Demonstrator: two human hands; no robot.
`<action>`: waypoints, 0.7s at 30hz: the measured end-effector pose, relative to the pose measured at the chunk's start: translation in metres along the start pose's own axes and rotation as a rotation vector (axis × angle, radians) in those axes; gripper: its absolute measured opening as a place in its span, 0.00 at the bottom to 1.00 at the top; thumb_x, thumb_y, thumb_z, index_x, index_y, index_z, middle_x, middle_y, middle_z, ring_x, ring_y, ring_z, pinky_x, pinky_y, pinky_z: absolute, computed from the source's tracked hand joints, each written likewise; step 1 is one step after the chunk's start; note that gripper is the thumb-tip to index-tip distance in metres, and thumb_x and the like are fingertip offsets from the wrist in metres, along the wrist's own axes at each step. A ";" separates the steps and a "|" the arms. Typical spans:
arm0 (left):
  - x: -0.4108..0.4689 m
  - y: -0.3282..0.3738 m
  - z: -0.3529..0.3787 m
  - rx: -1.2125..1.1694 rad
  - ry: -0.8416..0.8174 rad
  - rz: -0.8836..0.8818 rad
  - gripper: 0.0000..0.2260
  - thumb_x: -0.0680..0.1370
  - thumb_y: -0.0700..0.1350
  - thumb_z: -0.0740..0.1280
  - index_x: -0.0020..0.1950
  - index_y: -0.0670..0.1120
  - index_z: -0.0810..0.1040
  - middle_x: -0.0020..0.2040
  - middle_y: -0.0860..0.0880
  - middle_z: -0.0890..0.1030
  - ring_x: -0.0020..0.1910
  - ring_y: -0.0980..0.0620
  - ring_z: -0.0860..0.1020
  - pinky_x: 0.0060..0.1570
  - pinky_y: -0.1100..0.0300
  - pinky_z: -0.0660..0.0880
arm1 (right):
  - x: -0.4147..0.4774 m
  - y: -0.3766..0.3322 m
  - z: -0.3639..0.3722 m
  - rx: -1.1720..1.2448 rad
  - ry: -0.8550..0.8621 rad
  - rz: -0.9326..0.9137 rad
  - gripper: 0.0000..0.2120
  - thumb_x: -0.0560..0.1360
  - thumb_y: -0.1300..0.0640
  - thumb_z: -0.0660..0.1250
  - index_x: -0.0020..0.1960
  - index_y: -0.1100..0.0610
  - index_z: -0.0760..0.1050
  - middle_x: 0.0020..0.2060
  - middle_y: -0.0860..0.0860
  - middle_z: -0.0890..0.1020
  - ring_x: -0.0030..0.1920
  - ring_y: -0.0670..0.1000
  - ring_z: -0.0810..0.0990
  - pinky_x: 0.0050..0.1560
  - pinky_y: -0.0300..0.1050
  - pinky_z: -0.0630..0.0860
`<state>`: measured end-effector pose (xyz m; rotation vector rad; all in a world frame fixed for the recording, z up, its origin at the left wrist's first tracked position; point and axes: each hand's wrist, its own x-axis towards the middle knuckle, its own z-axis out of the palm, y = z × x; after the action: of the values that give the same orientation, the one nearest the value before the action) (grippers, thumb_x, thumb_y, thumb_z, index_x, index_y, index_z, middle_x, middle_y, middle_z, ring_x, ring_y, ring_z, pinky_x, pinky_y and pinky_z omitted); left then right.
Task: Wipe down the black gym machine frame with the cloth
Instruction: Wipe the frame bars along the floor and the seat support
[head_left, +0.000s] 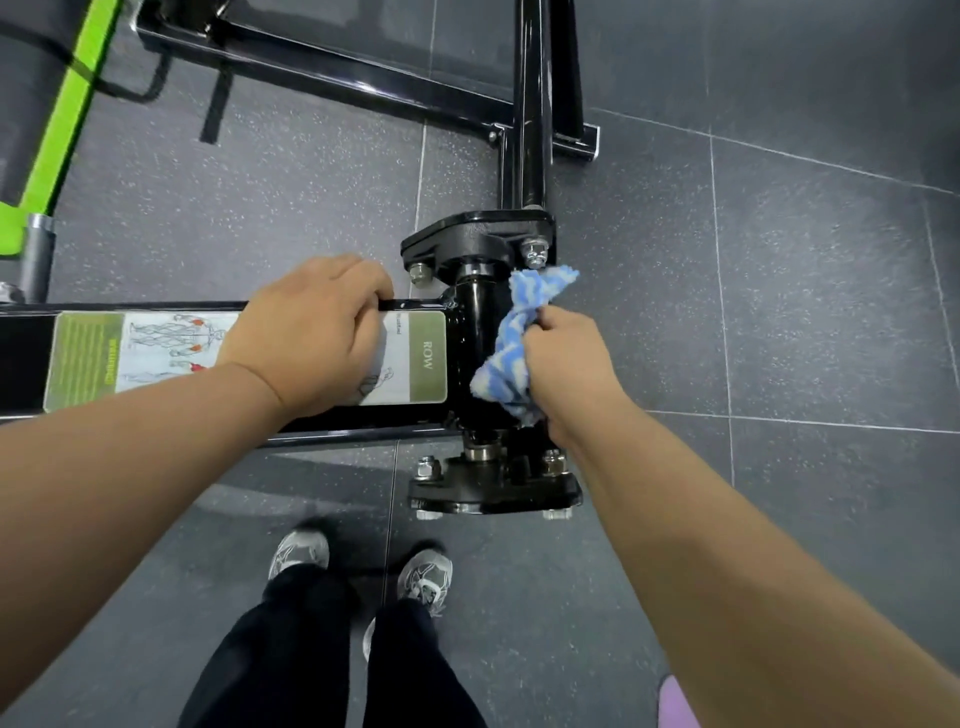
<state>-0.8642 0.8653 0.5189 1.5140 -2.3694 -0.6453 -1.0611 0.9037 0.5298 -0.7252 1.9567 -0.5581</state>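
Note:
The black gym machine frame (470, 322) runs across the middle of the head view, with a pivot tube between two bolted black flanges. A green and white ROW label (415, 358) covers its flat arm. My left hand (317, 332) rests on that arm over the label, fingers curled over the far edge. My right hand (566, 358) grips a bunched blue and white cloth (514, 338) and presses it against the right side of the pivot tube.
Black frame tubes (530, 104) run away toward the top of the view. A bright green bar (62, 119) stands at the upper left. Grey speckled floor tiles (779, 312) lie all around. My shoes (363, 566) stand just below the lower flange.

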 end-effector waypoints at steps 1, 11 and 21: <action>0.000 0.000 0.000 0.005 -0.002 0.004 0.20 0.72 0.50 0.47 0.51 0.46 0.76 0.46 0.47 0.78 0.45 0.46 0.72 0.43 0.51 0.72 | -0.009 0.010 -0.004 -0.001 -0.068 0.076 0.08 0.70 0.64 0.57 0.35 0.57 0.71 0.30 0.55 0.69 0.32 0.53 0.66 0.36 0.48 0.65; 0.001 0.002 -0.002 0.046 -0.022 0.002 0.15 0.73 0.45 0.51 0.52 0.45 0.75 0.47 0.47 0.77 0.46 0.46 0.72 0.41 0.57 0.63 | 0.017 -0.022 -0.002 0.538 -0.145 0.304 0.19 0.80 0.51 0.57 0.31 0.53 0.63 0.17 0.45 0.66 0.22 0.47 0.67 0.30 0.41 0.64; 0.001 -0.002 0.002 0.028 -0.017 0.029 0.14 0.74 0.45 0.51 0.51 0.45 0.74 0.48 0.46 0.77 0.44 0.51 0.67 0.42 0.56 0.63 | 0.021 -0.011 -0.017 0.355 -0.271 0.351 0.11 0.78 0.54 0.57 0.37 0.54 0.68 0.35 0.51 0.73 0.34 0.51 0.72 0.38 0.43 0.72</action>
<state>-0.8641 0.8645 0.5166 1.4880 -2.4178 -0.6234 -1.0815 0.8832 0.5318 -0.2132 1.6249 -0.5389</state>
